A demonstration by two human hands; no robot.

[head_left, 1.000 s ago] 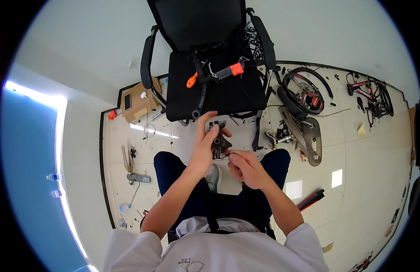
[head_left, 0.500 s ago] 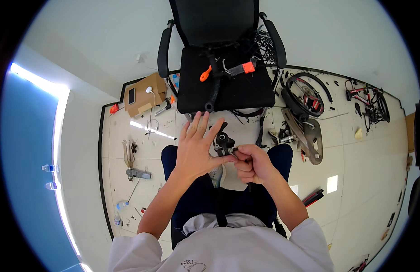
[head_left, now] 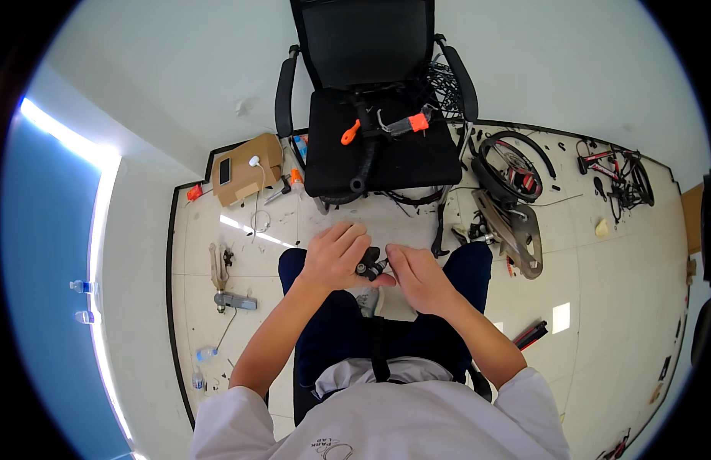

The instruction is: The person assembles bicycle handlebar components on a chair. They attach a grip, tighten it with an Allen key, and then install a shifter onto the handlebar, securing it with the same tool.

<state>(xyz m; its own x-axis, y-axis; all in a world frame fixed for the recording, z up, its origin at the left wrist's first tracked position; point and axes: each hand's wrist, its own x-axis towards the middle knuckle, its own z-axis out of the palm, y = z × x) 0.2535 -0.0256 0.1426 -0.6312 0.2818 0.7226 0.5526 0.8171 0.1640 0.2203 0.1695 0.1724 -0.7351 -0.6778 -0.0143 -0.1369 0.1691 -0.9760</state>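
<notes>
Above my lap, my left hand (head_left: 337, 258) is curled around a small black bicycle part that looks like a brake caliper (head_left: 369, 265). Its thumb lies under the part, and the fingers cover its left side. Close against the right side of the caliper, my right hand (head_left: 423, 279) is closed, thumb and fingers pinched at a small end piece mostly hidden by the fingertips. Beyond the hands stands a black office chair (head_left: 325, 165). On its seat lie a dark tube-like frame part (head_left: 364, 165), an orange-handled tool (head_left: 350, 133) and a grey tool with an orange end (head_left: 408, 123).
To the right on the tiled floor are a wheel (head_left: 516, 165), a grey-brown curved part (head_left: 516, 238) and a red-and-black bike part (head_left: 612, 169). At left lie a cardboard box (head_left: 252, 165) with a phone (head_left: 225, 171), a metal tool (head_left: 237, 300) and a water bottle (head_left: 207, 354).
My left hand's spread fingers have curled in around the caliper, and the hand has lowered toward my lap. My right hand has turned, its thumb now on top. The view has shifted slightly.
</notes>
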